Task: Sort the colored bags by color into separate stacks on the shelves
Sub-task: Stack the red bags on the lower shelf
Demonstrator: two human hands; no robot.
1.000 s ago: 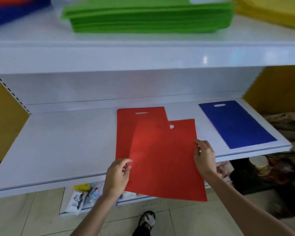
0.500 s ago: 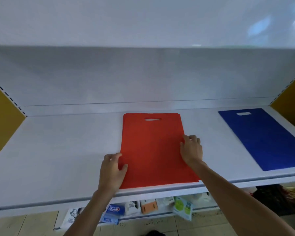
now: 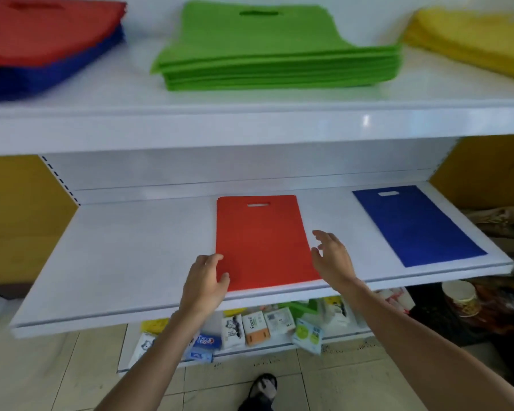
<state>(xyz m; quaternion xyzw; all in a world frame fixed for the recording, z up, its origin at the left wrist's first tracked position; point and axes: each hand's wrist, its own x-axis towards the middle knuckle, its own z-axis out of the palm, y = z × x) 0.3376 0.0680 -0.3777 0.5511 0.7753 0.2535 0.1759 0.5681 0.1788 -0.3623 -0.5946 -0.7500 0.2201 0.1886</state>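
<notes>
A thin stack of red bags (image 3: 261, 241) lies flat in the middle of the lower white shelf (image 3: 125, 256), handle cut-outs toward the back. A blue bag (image 3: 416, 223) lies to its right on the same shelf. My left hand (image 3: 205, 283) is at the red stack's front left corner, fingers relaxed, thumb on the edge. My right hand (image 3: 333, 256) hovers open just off the stack's right edge, holding nothing. On the upper shelf (image 3: 250, 114) sit a mixed red-over-blue pile (image 3: 48, 46), a green stack (image 3: 273, 51) and a yellow stack (image 3: 475, 40).
Yellow side panels (image 3: 21, 221) close the lower shelf at both ends. A bottom shelf holds several small packets (image 3: 255, 324). Dark clutter and a cup (image 3: 460, 295) sit at the lower right. Tiled floor and a dark shoe (image 3: 261, 390) are below.
The second red bag was laid squarely on the first one. My right hand has lifted off the stack and my left hand has slid to its corner. My head has tilted up again.
</notes>
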